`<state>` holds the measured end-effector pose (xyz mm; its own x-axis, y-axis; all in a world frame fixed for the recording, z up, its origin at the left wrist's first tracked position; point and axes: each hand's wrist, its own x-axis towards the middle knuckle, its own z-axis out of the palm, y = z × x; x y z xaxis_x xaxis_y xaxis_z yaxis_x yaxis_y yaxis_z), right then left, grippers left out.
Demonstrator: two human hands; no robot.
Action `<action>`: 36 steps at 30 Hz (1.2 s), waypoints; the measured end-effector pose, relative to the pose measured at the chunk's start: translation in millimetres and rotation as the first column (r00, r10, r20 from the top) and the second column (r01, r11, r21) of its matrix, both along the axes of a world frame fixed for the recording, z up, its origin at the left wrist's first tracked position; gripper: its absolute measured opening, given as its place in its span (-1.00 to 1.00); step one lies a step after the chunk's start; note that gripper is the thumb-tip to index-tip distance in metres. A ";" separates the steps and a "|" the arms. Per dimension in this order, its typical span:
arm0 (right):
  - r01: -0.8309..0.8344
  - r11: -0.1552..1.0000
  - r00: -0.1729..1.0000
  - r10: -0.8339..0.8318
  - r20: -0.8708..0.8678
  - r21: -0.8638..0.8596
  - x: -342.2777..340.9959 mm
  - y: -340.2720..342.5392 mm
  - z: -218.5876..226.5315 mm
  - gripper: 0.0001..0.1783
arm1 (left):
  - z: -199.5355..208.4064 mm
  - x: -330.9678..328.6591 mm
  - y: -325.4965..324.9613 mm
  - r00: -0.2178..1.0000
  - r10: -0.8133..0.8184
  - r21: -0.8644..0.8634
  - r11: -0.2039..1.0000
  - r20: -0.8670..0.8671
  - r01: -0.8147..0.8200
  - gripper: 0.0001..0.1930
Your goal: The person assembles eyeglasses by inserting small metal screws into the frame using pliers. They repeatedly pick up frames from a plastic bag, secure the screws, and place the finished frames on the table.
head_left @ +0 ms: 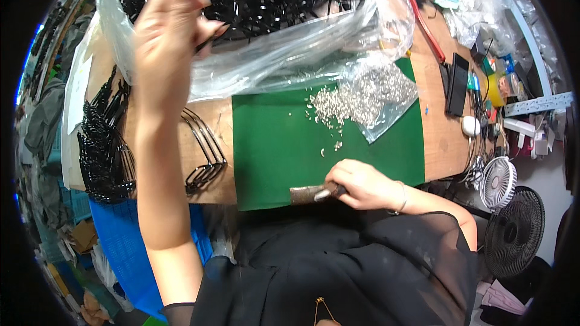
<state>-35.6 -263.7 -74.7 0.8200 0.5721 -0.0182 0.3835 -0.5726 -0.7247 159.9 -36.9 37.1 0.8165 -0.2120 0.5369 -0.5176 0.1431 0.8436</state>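
My left hand (pixel 169 30) is raised at the upper left, over the near side of a clear plastic bag (pixel 266 66) full of glossy black thin hoops (pixel 284 6). Its fingers are curled, slightly smeared by motion, and a thin black strip shows at the fingertips. Low on the green mat (pixel 272 139), near its front edge, my right hand (pixel 359 186) is closed around a tool with a flat, worn, brownish-grey metal end (pixel 304 195); the palm hides the rest. Beyond it, small shiny silvery pieces (pixel 332 107) spill from a small clear bag (pixel 386 93).
Several bent black hoops (pixel 205 157) lie left of the mat, beside a dense black bundle (pixel 103 145). A blue crate (pixel 121 241) stands below the table edge. At right are a phone (pixel 458 84), red-handled tool (pixel 426 24), cables and two fans (pixel 499 181).
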 end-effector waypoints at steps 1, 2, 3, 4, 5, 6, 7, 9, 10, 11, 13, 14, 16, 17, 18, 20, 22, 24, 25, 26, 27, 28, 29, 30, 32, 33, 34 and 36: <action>0.007 1.000 1.000 -0.007 -0.021 -0.011 -0.1 -0.8 1.2 -0.73 | 10.2 -25.3 11.5 0.992 0.016 -0.034 0.999 -0.123 -0.020 -0.74; 0.028 0.998 0.999 -0.027 0.017 -0.065 -0.1 -1.9 9.2 -0.73 | 16.7 -52.0 25.4 0.968 0.028 -0.059 0.997 -0.248 -0.044 -0.73; 0.076 0.988 0.995 -0.067 0.071 -0.133 -3.0 -6.6 9.4 -0.69 | 18.3 -74.9 34.0 0.931 0.023 -0.090 0.994 -0.364 -0.060 -0.73; 0.145 0.974 0.983 -0.121 0.141 -0.176 -0.4 -4.1 8.5 -0.64 | 18.6 -98.4 35.2 0.882 -0.024 -0.112 0.993 -0.472 -0.033 -0.74; 0.227 0.945 0.961 -0.179 0.211 -0.234 0.8 -1.8 6.6 -0.60 | 14.0 -116.0 29.6 0.813 -0.092 -0.158 0.987 -0.575 0.000 -0.71; 0.229 0.931 0.963 -0.173 0.209 -0.285 -0.9 -0.6 -0.7 -0.56 | 6.9 -131.1 23.2 0.777 -0.114 -0.165 0.986 -0.619 0.013 -0.68; 0.248 0.902 0.958 -0.175 0.225 -0.352 -4.0 -1.9 -5.3 -0.51 | -4.6 -141.3 16.2 0.746 -0.162 -0.195 0.980 -0.646 0.044 -0.61; 0.211 0.865 0.960 -0.096 0.263 -0.455 -12.5 2.7 -3.6 -0.50 | -22.8 -159.5 13.1 0.708 -0.110 -0.168 0.986 -0.697 -0.013 -0.57; 0.213 0.890 0.964 -0.124 0.237 -0.404 -16.4 1.0 -0.8 -0.50 | -30.0 -168.8 11.1 0.673 -0.058 -0.119 0.992 -0.737 -0.045 -0.53; 0.212 0.914 0.966 -0.143 0.214 -0.347 -17.3 -1.5 0.0 -0.50 | -39.2 -177.7 9.9 0.640 0.002 -0.066 0.994 -0.768 -0.082 -0.49; 0.277 0.914 0.957 -0.233 0.175 -0.298 -11.5 -9.6 9.9 -0.51 | -57.9 -192.8 6.0 0.630 -0.054 -0.055 0.998 -0.775 0.019 -0.39; 0.301 0.915 0.951 -0.269 0.151 -0.268 -3.1 -11.9 11.4 -0.58 | -65.2 -198.6 2.5 0.614 -0.086 -0.089 0.996 -0.785 0.026 -0.35; 0.339 0.901 0.941 -0.325 0.094 -0.270 12.4 -11.2 3.6 -0.74 | -75.6 -206.3 -4.2 0.652 -0.098 -0.113 0.993 -0.752 0.018 -0.30; 0.363 0.896 0.931 -0.361 0.057 -0.257 17.2 -9.5 -5.0 -0.79 | -77.2 -207.6 -7.6 0.669 -0.104 -0.136 0.991 -0.736 0.005 -0.28; 0.371 0.886 0.927 -0.373 0.045 -0.279 19.3 -7.6 -10.1 -0.80 | -78.2 -208.0 -9.7 0.709 -0.127 -0.161 0.987 -0.694 0.018 -0.27; 0.378 0.869 0.919 -0.394 0.016 -0.319 23.6 -3.7 -20.9 -0.81 | -78.4 -212.1 -8.7 0.719 -0.146 -0.207 0.978 -0.680 0.004 -0.13; 0.416 0.866 0.908 -0.410 0.081 -0.279 22.3 -2.3 -25.6 -0.82 | -83.1 -209.2 -1.4 0.791 -0.248 -0.270 0.957 -0.560 0.109 0.10; 0.408 0.869 0.913 -0.390 0.120 -0.280 21.9 0.0 -25.9 -0.82 | -84.7 -206.5 1.3 0.788 -0.319 -0.266 0.942 -0.527 0.203 0.18; 0.395 0.874 0.918 -0.371 0.136 -0.283 22.5 0.5 -25.7 -0.82 | -84.3 -205.8 0.2 0.770 -0.341 -0.282 0.935 -0.540 0.216 0.19; 0.384 0.878 0.923 -0.353 0.153 -0.286 23.0 0.5 -25.6 -0.82 | -85.2 -203.9 -1.4 0.778 -0.347 -0.229 0.937 -0.524 0.264 0.14; 0.372 0.882 0.927 -0.335 0.170 -0.290 22.6 0.4 -25.0 -0.82 | -87.1 -206.7 -5.2 0.786 -0.300 -0.183 0.954 -0.540 0.238 0.06; 0.385 0.887 0.923 -0.374 0.091 -0.256 22.0 0.2 -23.9 -0.82 | -88.2 -206.7 -8.9 0.813 -0.237 -0.096 0.971 -0.532 0.220 0.05; 0.399 0.889 0.913 -0.408 0.010 -0.223 20.7 -1.3 -20.6 -0.82 | -89.1 -205.3 -12.7 0.837 -0.174 -0.009 0.980 -0.518 0.198 0.03; 0.416 0.889 0.897 -0.435 -0.072 -0.192 19.4 -1.6 -15.8 -0.82 | -87.1 -204.1 -15.1 0.862 -0.142 0.050 0.980 -0.486 0.190 -0.01; 0.440 0.897 0.834 -0.428 -0.347 -0.047 14.3 7.2 23.2 -0.82 | -92.6 -205.2 -16.6 0.865 -0.113 0.047 0.987 -0.489 0.156 0.00; 0.461 0.887 0.785 -0.394 -0.477 0.027 8.0 11.5 37.7 -0.82 | -92.6 -205.9 -19.3 0.856 -0.092 0.049 0.990 -0.508 0.135 -0.01; 0.460 0.874 0.795 -0.325 -0.512 0.158 -0.9 16.2 41.6 -0.83 | -93.2 -206.5 -23.6 0.847 -0.078 0.041 0.992 -0.526 0.117 -0.01; 0.457 0.812 0.815 -0.219 -0.537 0.363 -9.4 27.9 45.7 -0.85 | -90.4 -209.1 -31.1 0.867 -0.022 0.077 0.995 -0.498 0.070 -0.05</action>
